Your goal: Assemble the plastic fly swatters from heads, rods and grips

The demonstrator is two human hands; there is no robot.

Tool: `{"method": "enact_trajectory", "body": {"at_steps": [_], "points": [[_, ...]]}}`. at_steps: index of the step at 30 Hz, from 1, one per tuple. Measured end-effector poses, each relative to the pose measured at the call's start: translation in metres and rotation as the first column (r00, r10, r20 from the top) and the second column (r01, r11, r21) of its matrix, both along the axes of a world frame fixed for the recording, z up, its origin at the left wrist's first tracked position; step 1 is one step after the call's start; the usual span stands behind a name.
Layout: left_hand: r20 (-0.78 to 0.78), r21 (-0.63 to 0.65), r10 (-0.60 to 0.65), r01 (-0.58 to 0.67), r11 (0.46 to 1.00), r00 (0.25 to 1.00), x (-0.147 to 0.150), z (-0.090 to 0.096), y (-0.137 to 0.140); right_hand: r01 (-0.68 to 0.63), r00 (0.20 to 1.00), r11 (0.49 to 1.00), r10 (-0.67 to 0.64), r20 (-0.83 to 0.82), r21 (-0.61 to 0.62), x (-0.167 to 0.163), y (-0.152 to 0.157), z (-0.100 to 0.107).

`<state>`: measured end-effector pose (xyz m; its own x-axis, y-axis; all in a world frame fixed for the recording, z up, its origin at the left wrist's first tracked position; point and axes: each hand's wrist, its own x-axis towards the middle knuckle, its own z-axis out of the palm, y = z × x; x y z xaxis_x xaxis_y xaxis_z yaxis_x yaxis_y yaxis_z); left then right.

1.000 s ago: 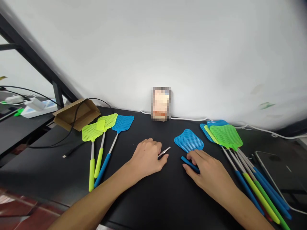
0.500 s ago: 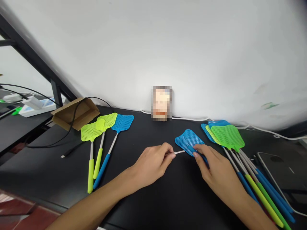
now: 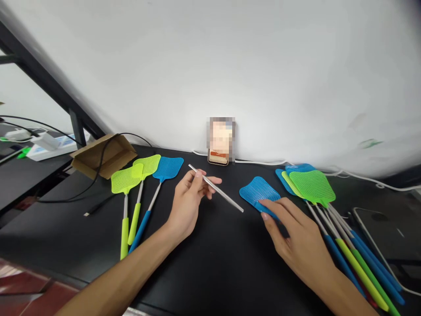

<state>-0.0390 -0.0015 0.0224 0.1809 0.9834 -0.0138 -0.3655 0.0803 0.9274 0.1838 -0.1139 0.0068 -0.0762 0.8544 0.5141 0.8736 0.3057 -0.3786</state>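
Note:
A thin silver metal rod [image 3: 220, 192] is pinched in my left hand [image 3: 187, 202], its length slanting down to the right above the black table. My right hand [image 3: 296, 237] grips a blue handle-like piece [image 3: 268, 210] between thumb and fingers. Just behind that piece lies a perforated blue fly swatter head [image 3: 258, 189]. Whether the two are joined cannot be made out, since my fingers cover part of them. The rod's lower end is apart from the blue piece.
On the left lie two yellow-green fly swatters [image 3: 126, 180] and a blue one [image 3: 168, 168], near an open cardboard box [image 3: 105, 156]. Several more swatters [image 3: 312, 186] are stacked at right beside a dark tablet-like device [image 3: 388, 241]. A phone [image 3: 219, 158] leans against the wall.
My left hand has moved left and up, and the rod in it has turned, now showing more of its length. My right hand has shifted only slightly, keeping its grip on the blue piece.

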Motion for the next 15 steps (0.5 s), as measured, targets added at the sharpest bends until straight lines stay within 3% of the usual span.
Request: {"method": "enact_trajectory", "body": {"at_steps": [5, 15], "points": [[0.125, -0.102, 0.001, 0.012, 0.995, 0.992, 0.0009, -0.0011, 0.0013, -0.056, 0.998, 0.998, 0.056, 0.019, 0.016, -0.0005, -0.0012, -0.0014], [0.144, -0.106, -0.031, 0.047, 0.993, 0.989, 0.0053, -0.0045, -0.0043, -0.084, 0.996, 0.994, 0.082, 0.025, 0.066, -0.0024, -0.0017, -0.0035]]}}
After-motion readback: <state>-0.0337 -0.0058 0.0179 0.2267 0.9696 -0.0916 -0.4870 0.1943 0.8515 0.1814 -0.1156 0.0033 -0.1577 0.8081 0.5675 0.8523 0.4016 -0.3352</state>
